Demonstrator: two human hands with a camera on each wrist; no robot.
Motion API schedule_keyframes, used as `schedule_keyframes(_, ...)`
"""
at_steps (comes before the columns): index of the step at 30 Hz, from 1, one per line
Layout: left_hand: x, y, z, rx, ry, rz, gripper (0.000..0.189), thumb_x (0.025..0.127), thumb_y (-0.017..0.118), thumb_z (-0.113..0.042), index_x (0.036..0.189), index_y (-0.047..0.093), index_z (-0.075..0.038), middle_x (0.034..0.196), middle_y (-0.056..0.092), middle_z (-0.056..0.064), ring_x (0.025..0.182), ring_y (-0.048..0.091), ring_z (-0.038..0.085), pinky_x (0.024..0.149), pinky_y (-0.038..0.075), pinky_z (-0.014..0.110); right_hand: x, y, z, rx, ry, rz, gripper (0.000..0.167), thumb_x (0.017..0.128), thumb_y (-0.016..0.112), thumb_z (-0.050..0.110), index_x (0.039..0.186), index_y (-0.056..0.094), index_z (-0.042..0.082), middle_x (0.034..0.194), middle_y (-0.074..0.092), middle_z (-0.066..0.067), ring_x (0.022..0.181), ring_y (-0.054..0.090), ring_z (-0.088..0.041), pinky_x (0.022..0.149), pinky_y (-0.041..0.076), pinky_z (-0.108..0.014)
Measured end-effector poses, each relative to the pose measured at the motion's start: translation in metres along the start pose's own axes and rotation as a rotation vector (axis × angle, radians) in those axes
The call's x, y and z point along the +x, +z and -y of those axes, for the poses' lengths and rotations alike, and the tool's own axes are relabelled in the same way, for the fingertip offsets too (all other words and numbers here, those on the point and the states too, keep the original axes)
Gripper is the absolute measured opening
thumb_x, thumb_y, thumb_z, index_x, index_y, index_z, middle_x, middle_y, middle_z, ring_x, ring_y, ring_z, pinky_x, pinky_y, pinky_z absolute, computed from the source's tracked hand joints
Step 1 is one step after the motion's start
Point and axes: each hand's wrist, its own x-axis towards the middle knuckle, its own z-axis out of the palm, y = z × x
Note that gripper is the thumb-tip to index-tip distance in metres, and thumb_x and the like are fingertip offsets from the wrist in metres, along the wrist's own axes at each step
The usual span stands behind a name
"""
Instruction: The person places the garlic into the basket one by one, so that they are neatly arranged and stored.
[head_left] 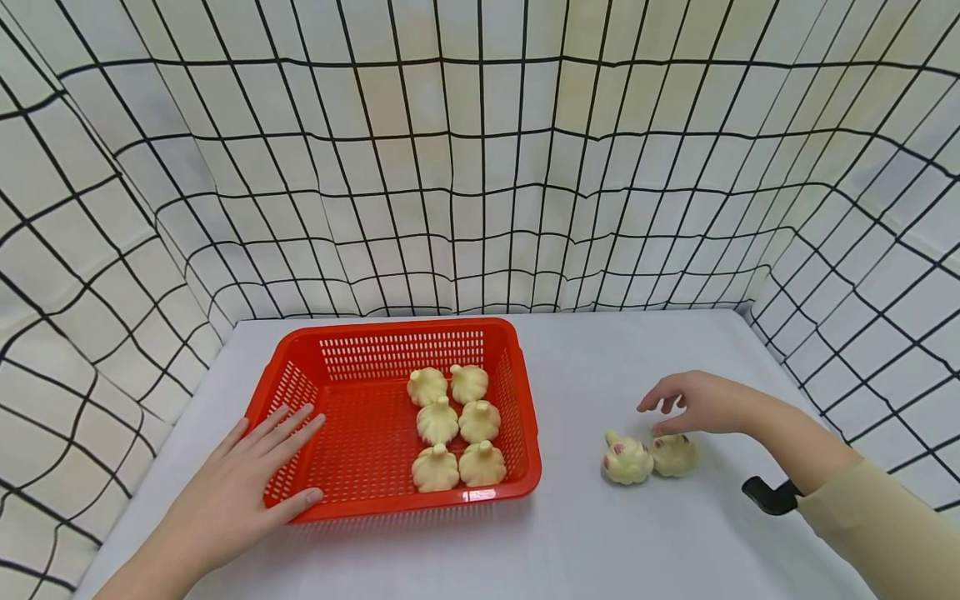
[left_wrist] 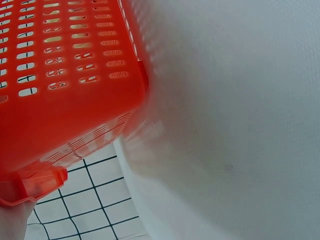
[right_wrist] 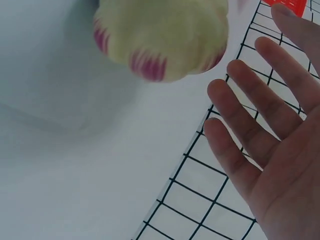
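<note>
My left hand [head_left: 243,479] lies on the front left corner of a red plastic basket [head_left: 420,502], its fingers straight and spread over the rim. Several pale garlic bulbs [head_left: 437,421] stand in the basket's right part, in two columns. Over on the right, my right hand [head_left: 697,402] hovers above a purple-marked garlic bulb [head_left: 677,457], holding nothing. Its spread, slightly bent fingers [right_wrist: 245,115] show in the right wrist view next to a garlic bulb [right_wrist: 165,35]. A second purple-marked garlic bulb [head_left: 627,461] sits close against the first on the table.
A white cloth covers the table [head_left: 585,533]. Black netting over white sheeting [head_left: 480,167] closes off the back and both sides. A black strap piece [head_left: 771,496] sticks out by the right wrist. The basket's slotted side [left_wrist: 65,60] fills the left wrist view's upper left.
</note>
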Motion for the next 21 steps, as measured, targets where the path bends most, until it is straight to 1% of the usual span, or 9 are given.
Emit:
schedule_keyframes(5, 0.0, 0.0, 0.0, -0.002, -0.005, 0.011, 0.086, 0.083, 0.066, -0.065, 0.153, 0.04, -0.021, 0.154, 0.042, 0.008, 0.14, 0.035, 0.038, 0.116, -0.019, 0.03, -0.004, 0.005, -0.004, 0.031, 0.077, 0.041, 0.044, 0.081, 0.08, 0.043, 0.117, 0.071, 0.019, 0.118, 0.066, 0.002, 0.104, 0.06, -0.02, 0.083, 0.052, -0.039)
schedule_keyframes(8, 0.0, 0.0, 0.0, -0.003, -0.003, 0.012, 0.086, 0.084, 0.065, -0.065, 0.153, 0.04, -0.021, 0.155, 0.041, 0.01, 0.138, 0.037, 0.039, 0.116, -0.019, 0.031, -0.006, 0.008, -0.005, 0.041, 0.114, 0.067, 0.046, 0.081, 0.08, 0.045, 0.118, 0.071, 0.02, 0.12, 0.064, 0.002, 0.104, 0.058, -0.021, 0.077, 0.051, -0.036)
schedule_keyframes(13, 0.0, 0.0, 0.001, -0.001, -0.001, 0.009, 0.086, 0.084, 0.066, -0.065, 0.154, 0.039, -0.022, 0.155, 0.04, 0.011, 0.137, 0.038, 0.041, 0.116, -0.019, 0.031, -0.008, 0.011, -0.008, 0.049, 0.157, 0.107, 0.04, 0.081, 0.08, 0.038, 0.117, 0.071, 0.022, 0.118, 0.063, 0.001, 0.101, 0.057, -0.021, 0.075, 0.05, -0.036)
schedule_keyframes(17, 0.0, -0.001, 0.001, -0.002, -0.011, 0.021, 0.087, 0.084, 0.065, -0.065, 0.154, 0.038, -0.022, 0.155, 0.04, 0.011, 0.138, 0.037, 0.04, 0.116, -0.019, 0.031, -0.008, 0.012, -0.01, 0.075, 0.195, 0.148, 0.036, 0.08, 0.082, 0.033, 0.113, 0.072, 0.022, 0.111, 0.063, 0.002, 0.095, 0.059, -0.018, 0.076, 0.051, -0.037)
schedule_keyframes(19, -0.001, 0.0, 0.001, -0.004, -0.011, 0.021, 0.087, 0.083, 0.065, -0.065, 0.154, 0.038, -0.022, 0.155, 0.04, 0.01, 0.138, 0.037, 0.04, 0.116, -0.019, 0.031, -0.008, 0.013, -0.011, 0.08, 0.195, 0.161, 0.034, 0.08, 0.082, 0.031, 0.112, 0.073, 0.022, 0.108, 0.063, 0.001, 0.092, 0.06, -0.018, 0.076, 0.051, -0.037)
schedule_keyframes(21, -0.001, 0.0, 0.001, -0.003, -0.007, 0.012, 0.087, 0.083, 0.066, -0.065, 0.154, 0.039, -0.022, 0.155, 0.04, 0.01, 0.138, 0.038, 0.04, 0.116, -0.019, 0.031, -0.007, 0.014, -0.012, 0.085, 0.209, 0.167, 0.032, 0.08, 0.082, 0.031, 0.11, 0.073, 0.024, 0.107, 0.063, 0.002, 0.093, 0.059, -0.018, 0.075, 0.051, -0.036)
